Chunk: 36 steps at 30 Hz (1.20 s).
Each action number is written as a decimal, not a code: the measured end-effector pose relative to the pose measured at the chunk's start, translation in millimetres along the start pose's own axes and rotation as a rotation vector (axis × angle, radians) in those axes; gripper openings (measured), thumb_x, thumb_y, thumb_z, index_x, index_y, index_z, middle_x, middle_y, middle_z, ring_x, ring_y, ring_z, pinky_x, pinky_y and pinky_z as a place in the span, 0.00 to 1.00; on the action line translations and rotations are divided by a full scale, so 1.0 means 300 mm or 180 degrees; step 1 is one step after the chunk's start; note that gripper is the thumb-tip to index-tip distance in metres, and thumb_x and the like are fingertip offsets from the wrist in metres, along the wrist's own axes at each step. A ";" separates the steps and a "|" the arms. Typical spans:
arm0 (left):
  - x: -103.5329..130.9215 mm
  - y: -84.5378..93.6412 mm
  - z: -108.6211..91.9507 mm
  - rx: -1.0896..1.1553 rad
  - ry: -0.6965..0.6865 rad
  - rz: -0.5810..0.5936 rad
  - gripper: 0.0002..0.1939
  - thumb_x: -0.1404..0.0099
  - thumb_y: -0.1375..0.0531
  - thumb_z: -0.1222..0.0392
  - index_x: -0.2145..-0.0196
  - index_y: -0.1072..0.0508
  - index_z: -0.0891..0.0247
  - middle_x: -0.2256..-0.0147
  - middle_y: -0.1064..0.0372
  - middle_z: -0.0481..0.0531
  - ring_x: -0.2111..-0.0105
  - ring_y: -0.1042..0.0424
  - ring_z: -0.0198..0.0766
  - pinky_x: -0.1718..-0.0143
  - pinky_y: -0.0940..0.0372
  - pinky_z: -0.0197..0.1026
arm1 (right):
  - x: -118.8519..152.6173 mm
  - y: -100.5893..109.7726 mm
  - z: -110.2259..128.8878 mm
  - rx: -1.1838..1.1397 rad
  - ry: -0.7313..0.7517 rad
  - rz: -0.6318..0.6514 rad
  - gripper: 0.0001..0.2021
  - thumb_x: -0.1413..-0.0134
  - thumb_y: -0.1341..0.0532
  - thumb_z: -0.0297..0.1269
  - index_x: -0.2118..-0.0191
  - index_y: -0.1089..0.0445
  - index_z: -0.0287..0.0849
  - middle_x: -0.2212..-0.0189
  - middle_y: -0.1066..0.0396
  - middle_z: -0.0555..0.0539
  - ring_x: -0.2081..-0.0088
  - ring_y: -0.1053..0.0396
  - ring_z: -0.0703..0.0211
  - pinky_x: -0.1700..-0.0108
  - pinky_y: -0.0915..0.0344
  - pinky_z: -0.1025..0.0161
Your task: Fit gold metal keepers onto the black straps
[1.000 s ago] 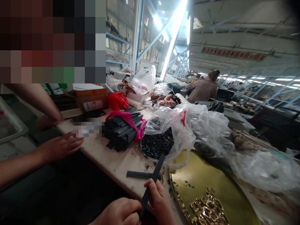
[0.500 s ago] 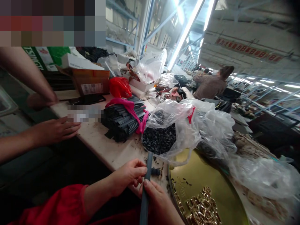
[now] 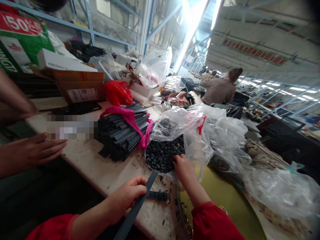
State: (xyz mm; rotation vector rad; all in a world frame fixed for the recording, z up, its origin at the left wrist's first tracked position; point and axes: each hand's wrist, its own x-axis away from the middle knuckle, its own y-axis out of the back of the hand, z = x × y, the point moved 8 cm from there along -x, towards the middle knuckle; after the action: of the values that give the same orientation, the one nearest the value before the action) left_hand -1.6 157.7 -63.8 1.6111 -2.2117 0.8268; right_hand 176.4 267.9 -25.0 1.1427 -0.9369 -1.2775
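Note:
My left hand (image 3: 133, 191) pinches a long dark grey strap (image 3: 136, 208), which slants from the lower middle up toward the bag. My right hand (image 3: 182, 166) reaches into an open clear plastic bag (image 3: 175, 121), its fingertips on the small black loops (image 3: 162, 153); whether it grips one is hidden. A dark strap with a metal buckle (image 3: 158, 195) lies on the table just right of my left hand. Behind them sits a bundle of black straps (image 3: 122, 133) tied with pink cloth (image 3: 136, 123).
A gold round tray (image 3: 225, 193) with metal pieces stands at the right, partly under my right sleeve. Another person's hand (image 3: 32, 151) rests at the left table edge (image 3: 82, 166). Further back are a cardboard box (image 3: 80, 86), a red bag (image 3: 118, 93) and plastic bags.
My right hand has left the strap and moved up and right into the bag of black loops. My left hand still holds the strap, now more tilted. The view has shifted.

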 end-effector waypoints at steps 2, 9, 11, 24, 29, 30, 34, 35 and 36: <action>-0.016 0.009 0.012 -0.0078 -0.0046 0.0026 0.07 0.53 0.47 0.61 0.73 0.35 0.63 0.84 0.44 0.39 0.85 0.49 0.26 0.84 0.55 0.30 | -0.007 -0.020 0.000 0.0009 -0.0006 0.0000 0.05 0.51 0.43 0.25 0.69 0.31 0.39 0.68 0.34 0.42 0.68 0.33 0.55 0.65 0.41 0.61; 0.049 -0.019 0.015 0.0091 -0.0028 0.0053 0.12 0.53 0.47 0.64 0.68 0.36 0.64 0.75 0.35 0.44 0.81 0.35 0.29 0.82 0.43 0.31 | 0.037 0.063 0.050 -0.0272 0.0150 -0.0316 0.11 0.49 0.44 0.26 0.58 0.33 0.35 0.64 0.33 0.40 0.62 0.35 0.53 0.59 0.41 0.60; 0.094 -0.039 0.003 0.0150 -0.0093 0.0174 0.13 0.53 0.47 0.65 0.66 0.35 0.64 0.70 0.33 0.46 0.77 0.33 0.30 0.81 0.41 0.30 | 0.101 0.097 0.089 -0.0930 0.0169 -0.0479 0.15 0.46 0.46 0.31 0.53 0.35 0.37 0.63 0.33 0.42 0.63 0.35 0.56 0.59 0.40 0.61; 0.181 -0.060 0.055 -0.0972 -0.1017 -0.0087 0.15 0.43 0.47 0.47 0.74 0.42 0.62 0.83 0.41 0.40 0.88 0.45 0.25 0.86 0.51 0.29 | 0.564 -0.134 0.261 -0.6464 -0.2148 0.0045 0.15 0.67 0.30 0.39 0.69 0.31 0.44 0.71 0.28 0.53 0.73 0.33 0.67 0.71 0.39 0.70; 0.245 -0.091 0.055 -0.1700 -0.0793 0.0022 0.10 0.42 0.49 0.53 0.74 0.39 0.63 0.85 0.44 0.39 0.88 0.48 0.26 0.88 0.55 0.29 | 0.623 -0.102 0.229 -0.5529 -0.1545 0.0213 0.15 0.60 0.32 0.40 0.63 0.28 0.44 0.69 0.28 0.52 0.70 0.33 0.64 0.66 0.38 0.67; 0.254 -0.100 0.054 -0.1827 -0.0725 0.0089 0.09 0.42 0.49 0.54 0.74 0.38 0.63 0.84 0.43 0.40 0.88 0.47 0.27 0.88 0.54 0.29 | 0.637 -0.103 0.229 -0.5484 -0.1427 0.0284 0.14 0.61 0.32 0.40 0.64 0.28 0.43 0.71 0.28 0.52 0.70 0.33 0.63 0.65 0.37 0.66; 0.272 -0.134 0.071 -0.2017 -0.0533 0.0436 0.09 0.43 0.47 0.55 0.73 0.36 0.64 0.82 0.39 0.43 0.84 0.41 0.29 0.85 0.49 0.29 | 0.686 -0.133 0.250 -0.5965 -0.1230 0.0631 0.13 0.63 0.31 0.38 0.67 0.29 0.43 0.73 0.27 0.51 0.70 0.32 0.61 0.63 0.37 0.63; 0.272 -0.144 0.085 -0.1951 -0.0479 0.0580 0.10 0.42 0.47 0.54 0.70 0.35 0.64 0.81 0.38 0.43 0.84 0.41 0.29 0.84 0.48 0.30 | 0.693 -0.142 0.248 -0.6093 -0.1287 0.0592 0.13 0.63 0.31 0.38 0.67 0.29 0.43 0.73 0.27 0.52 0.71 0.32 0.61 0.63 0.37 0.63; 0.272 -0.153 0.104 -0.1866 -0.0385 0.0739 0.12 0.41 0.49 0.53 0.65 0.34 0.64 0.80 0.37 0.43 0.84 0.41 0.30 0.84 0.48 0.30 | 0.699 -0.152 0.245 -0.6195 -0.1360 0.0529 0.13 0.62 0.32 0.38 0.66 0.30 0.43 0.74 0.28 0.53 0.71 0.32 0.62 0.64 0.37 0.63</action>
State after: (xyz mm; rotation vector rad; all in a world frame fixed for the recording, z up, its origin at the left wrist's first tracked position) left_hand 17.0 66.1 -32.0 1.1594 -2.4425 0.0940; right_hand 115.4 54.1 -70.5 -0.7260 0.2132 -1.5045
